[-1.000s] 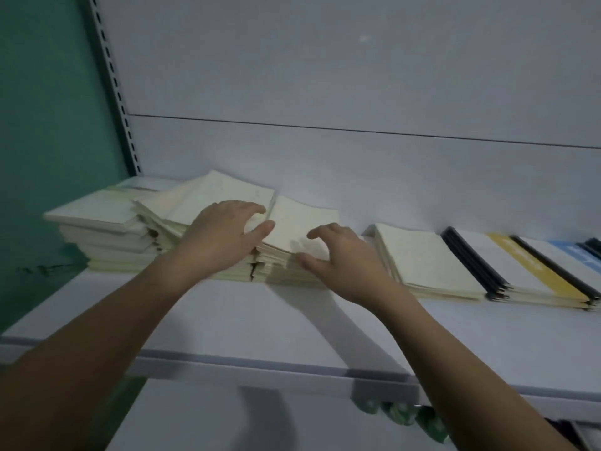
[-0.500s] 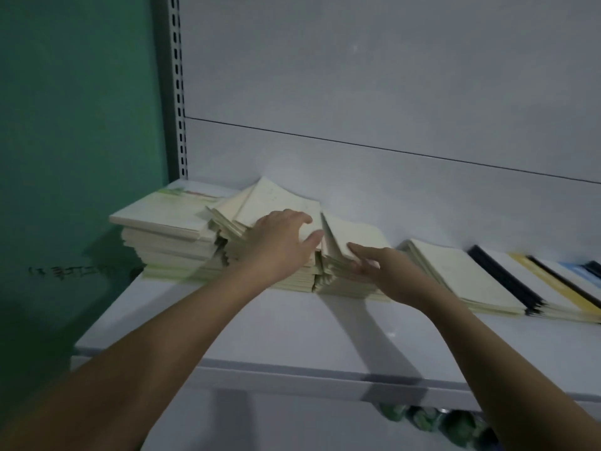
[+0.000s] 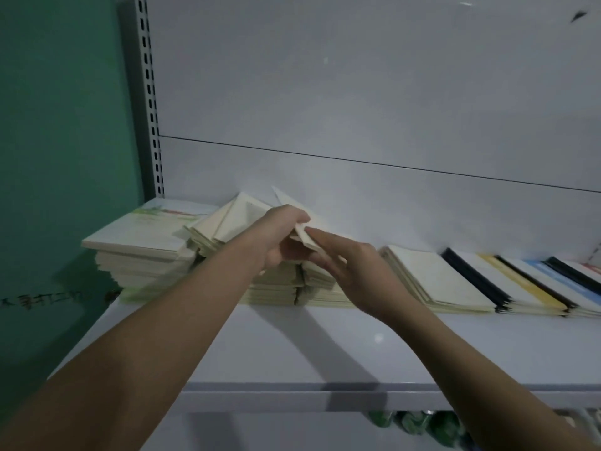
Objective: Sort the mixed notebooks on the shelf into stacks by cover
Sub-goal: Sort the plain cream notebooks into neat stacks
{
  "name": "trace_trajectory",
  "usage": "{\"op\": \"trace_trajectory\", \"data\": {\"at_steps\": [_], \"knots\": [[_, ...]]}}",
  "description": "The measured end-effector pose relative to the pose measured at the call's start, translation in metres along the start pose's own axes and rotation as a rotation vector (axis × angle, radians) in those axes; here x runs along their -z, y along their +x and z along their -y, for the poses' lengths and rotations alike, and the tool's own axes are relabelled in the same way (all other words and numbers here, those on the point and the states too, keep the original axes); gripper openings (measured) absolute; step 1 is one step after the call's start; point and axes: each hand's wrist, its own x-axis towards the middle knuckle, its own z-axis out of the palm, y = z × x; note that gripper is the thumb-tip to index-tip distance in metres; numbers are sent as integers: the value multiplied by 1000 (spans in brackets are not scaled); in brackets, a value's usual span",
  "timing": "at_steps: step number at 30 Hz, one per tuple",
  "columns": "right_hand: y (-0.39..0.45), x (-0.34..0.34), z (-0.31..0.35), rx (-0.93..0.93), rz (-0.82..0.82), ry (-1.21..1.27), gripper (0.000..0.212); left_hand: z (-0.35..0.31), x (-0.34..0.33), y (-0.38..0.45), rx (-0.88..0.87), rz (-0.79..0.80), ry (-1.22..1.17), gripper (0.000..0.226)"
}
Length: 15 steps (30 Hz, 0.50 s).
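Observation:
Cream-covered notebooks lie in stacks along the back of a white shelf (image 3: pixel 325 353). My left hand (image 3: pixel 279 239) pinches the near corner of a cream notebook (image 3: pixel 304 237) and tilts it up off the middle pile (image 3: pixel 276 288); its far corner points up against the back panel. My right hand (image 3: pixel 354 275) is beside it, fingers spread, fingertips touching the lifted notebook's lower edge over the neighbouring pile (image 3: pixel 322 288). A taller stack with a green-printed cover (image 3: pixel 143 236) stands at the far left. A fanned heap of cream notebooks (image 3: pixel 227 219) leans between it and my left hand.
To the right lie a low cream stack (image 3: pixel 435 281) and overlapping notebooks with black spines and yellow (image 3: pixel 520 284) and blue (image 3: pixel 566 281) bands. A slotted upright (image 3: pixel 149 92) and a green wall (image 3: pixel 58 125) bound the left. Green items (image 3: pixel 419 421) sit under the shelf.
My left hand has closed on a cream notebook's corner and raised it from the pile. My right hand has moved up to its edge. The view has shifted left and closer.

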Motion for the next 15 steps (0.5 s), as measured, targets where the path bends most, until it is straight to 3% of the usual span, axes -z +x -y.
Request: {"op": "trace_trajectory", "data": {"at_steps": [2, 3, 6, 8, 11, 13, 15], "knots": [[3, 1, -11, -120, 52, 212, 33, 2, 10, 2, -68, -108, 68, 31], [4, 1, -19, -189, -8, 288, 34, 1, 16, 3, -132, -154, 121, 35], [3, -2, -49, -379, -159, 187, 37, -12, 35, -2, -259, -250, 234, 36], [-1, -7, -63, -430, -3, 66, 44, -22, 48, -6, -255, -263, 236, 34], [-1, -20, -68, -412, 247, -95, 71, -28, 60, -12, -239, -256, 245, 28], [-1, -30, -67, -337, 321, -232, 77, -25, 64, -12, -233, -246, 240, 26], [-3, -38, -70, -275, 312, -361, 69, -18, 68, -11, -225, -242, 228, 27]]}}
